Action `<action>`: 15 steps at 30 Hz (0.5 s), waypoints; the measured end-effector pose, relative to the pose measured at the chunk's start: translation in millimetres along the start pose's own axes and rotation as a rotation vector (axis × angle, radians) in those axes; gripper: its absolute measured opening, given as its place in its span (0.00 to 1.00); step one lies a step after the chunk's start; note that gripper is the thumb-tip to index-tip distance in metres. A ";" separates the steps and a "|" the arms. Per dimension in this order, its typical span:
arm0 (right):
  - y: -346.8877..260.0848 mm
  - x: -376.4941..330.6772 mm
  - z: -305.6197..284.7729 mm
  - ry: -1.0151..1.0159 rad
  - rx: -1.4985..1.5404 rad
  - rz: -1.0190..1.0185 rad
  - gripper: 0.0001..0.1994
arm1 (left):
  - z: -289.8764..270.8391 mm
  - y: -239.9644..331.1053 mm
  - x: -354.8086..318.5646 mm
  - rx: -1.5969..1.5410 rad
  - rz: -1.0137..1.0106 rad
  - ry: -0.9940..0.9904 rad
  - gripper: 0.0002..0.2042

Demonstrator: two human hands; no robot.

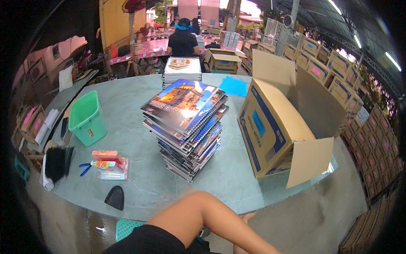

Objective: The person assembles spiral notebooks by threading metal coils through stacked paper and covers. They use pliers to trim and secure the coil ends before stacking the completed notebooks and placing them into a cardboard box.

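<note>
My bent left arm (203, 211), bare below a black sleeve, crosses the lower middle in front of the table; its hand lies outside the picture. Behind it, a small patch of bare skin (248, 216) shows by the table's front edge, perhaps my right hand, with its fingers not discernible. Beyond my arm rises a tall, uneven stack of spiral notebooks (186, 131), the top cover picturing a lit building. To its right, a cardboard box (270, 127) lies on its side with the flaps spread open. Neither hand visibly holds anything.
A green bin (88, 118), blue-handled pliers (86, 169), small packets (111, 165), a dark rounded pad (115, 197) and a black brush (58, 163) are at left. More notebooks (182, 76) and blue sheets (233, 86) sit farther back. A person (182, 40) sits beyond.
</note>
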State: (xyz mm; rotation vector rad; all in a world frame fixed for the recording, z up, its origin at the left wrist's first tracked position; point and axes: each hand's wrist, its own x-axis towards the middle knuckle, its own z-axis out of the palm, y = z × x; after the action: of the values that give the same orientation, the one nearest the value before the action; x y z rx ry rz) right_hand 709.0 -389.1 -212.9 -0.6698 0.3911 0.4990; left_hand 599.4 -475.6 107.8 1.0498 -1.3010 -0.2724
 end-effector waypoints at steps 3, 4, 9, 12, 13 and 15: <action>-4.4 0.4 -6.0 0.002 -0.025 0.000 0.37 | 0.0 21.5 48.7 0.169 0.113 -0.127 0.09; -7.6 2.0 -10.4 0.009 -0.030 -0.012 0.37 | -5.7 23.0 58.7 0.248 0.079 -0.211 0.09; -14.3 -2.8 -19.7 0.009 -0.049 0.004 0.37 | -17.9 22.3 101.7 0.689 0.115 -0.495 0.10; -9.8 -4.2 -17.5 0.007 -0.045 -0.001 0.37 | -6.4 30.6 103.4 0.800 0.047 -0.521 0.09; -9.1 -3.6 -15.5 0.002 -0.044 -0.002 0.37 | -3.9 28.6 104.1 0.814 0.019 -0.518 0.10; -9.8 -7.3 -16.3 -0.003 -0.052 -0.002 0.37 | 2.5 19.5 104.1 0.843 -0.039 -0.511 0.11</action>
State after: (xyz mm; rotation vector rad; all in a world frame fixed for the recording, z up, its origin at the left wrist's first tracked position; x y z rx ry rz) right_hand 705.5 -408.9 -216.2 -0.7195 0.3758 0.5094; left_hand 622.0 -538.5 189.9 1.7900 -1.9294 0.0009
